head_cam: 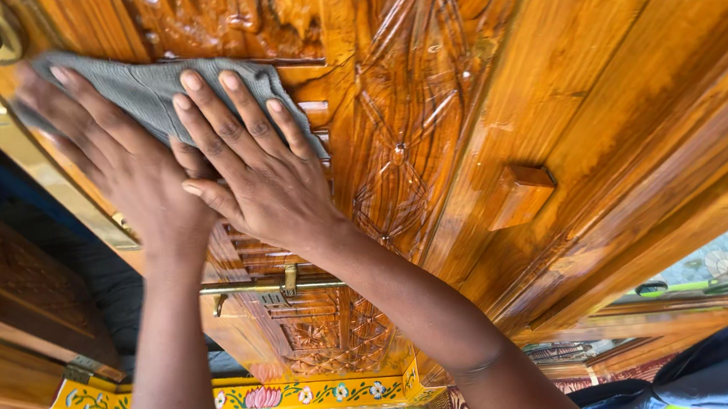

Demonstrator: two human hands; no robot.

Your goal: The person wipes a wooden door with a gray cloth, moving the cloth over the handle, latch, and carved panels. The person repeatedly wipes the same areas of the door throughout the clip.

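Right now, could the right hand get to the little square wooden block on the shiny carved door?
Probably yes: the right hand presses the grey cloth, and only bare door lies between it and the wooden block.

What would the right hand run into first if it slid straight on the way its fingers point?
The right hand presses a grey cloth flat on the carved wooden door. Its fingers point up the picture, so it would probably meet the raised dark carving first.

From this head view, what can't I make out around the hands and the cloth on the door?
- Head view: the grey cloth is mostly covered by the left hand and right hand.
- The carved wooden door is cut off by the top and right edges.
- The brass latch is crossed by both forearms.
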